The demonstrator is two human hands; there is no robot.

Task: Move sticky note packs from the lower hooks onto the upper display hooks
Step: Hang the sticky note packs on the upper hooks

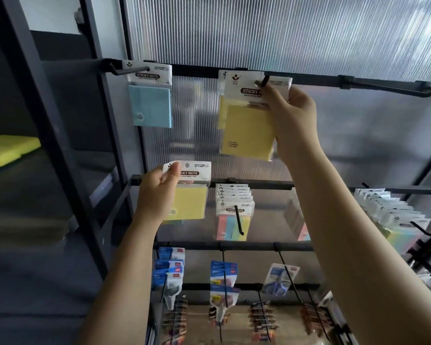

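Ribbed translucent panelling [259, 26] backed the rack. At centre left, the left hand [159, 190] pinched a yellow pack [192, 195], hiding its left edge. Upper centre, the right hand [291, 115] gripped another yellow pack [246, 130] at the upper hook [263, 82], its rear neighbour mostly hidden.

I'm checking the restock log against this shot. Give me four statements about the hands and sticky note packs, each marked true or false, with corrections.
1. The right hand holds a yellow pack at the upper middle hook. True.
2. The left hand is empty. False: it grips a second yellow pack by its header card.
3. A blue pack hangs on the upper left hook. True.
4. The upper right hook carries several packs. False: it is bare.
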